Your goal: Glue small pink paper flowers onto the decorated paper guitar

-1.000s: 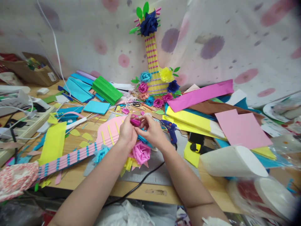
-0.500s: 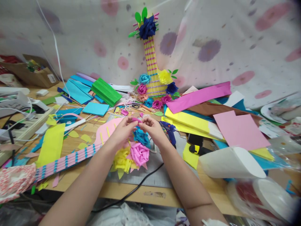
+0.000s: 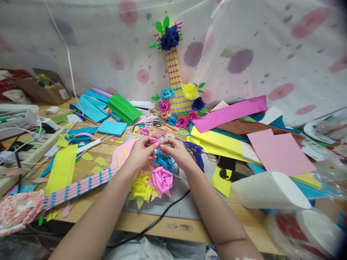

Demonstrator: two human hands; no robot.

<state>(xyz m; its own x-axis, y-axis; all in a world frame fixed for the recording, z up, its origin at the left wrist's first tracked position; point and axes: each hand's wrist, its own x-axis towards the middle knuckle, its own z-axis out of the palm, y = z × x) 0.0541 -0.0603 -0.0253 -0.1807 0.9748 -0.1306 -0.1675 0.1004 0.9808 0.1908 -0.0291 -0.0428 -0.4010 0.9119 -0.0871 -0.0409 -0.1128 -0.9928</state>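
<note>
Fingertips of my left hand (image 3: 142, 151) and my right hand (image 3: 176, 151) are pinched together on a small piece of magenta crepe paper (image 3: 155, 141). Most of that piece is covered by the fingers. Under my hands lies a pink paper guitar (image 3: 81, 187), its neck striped with blue and pointing left. On its body are a blue paper flower (image 3: 165, 161), a pink paper flower (image 3: 162, 180) and a yellow paper flower (image 3: 141, 187). Just right of my right hand rests a blue glue gun (image 3: 195, 151).
A yellow paper guitar (image 3: 173, 79) with flowers leans against the curtain. Green crepe paper (image 3: 124, 108) and blue sheets lie left; a magenta strip (image 3: 230, 113), yellow paper (image 3: 222, 142) and a white roll (image 3: 271, 189) lie right. A black cable (image 3: 159, 218) crosses the front edge.
Both hands stay together on the magenta paper, with small finger shifts and more magenta showing at the fingertips. The whole view has shifted slightly, so things sit a little lower.
</note>
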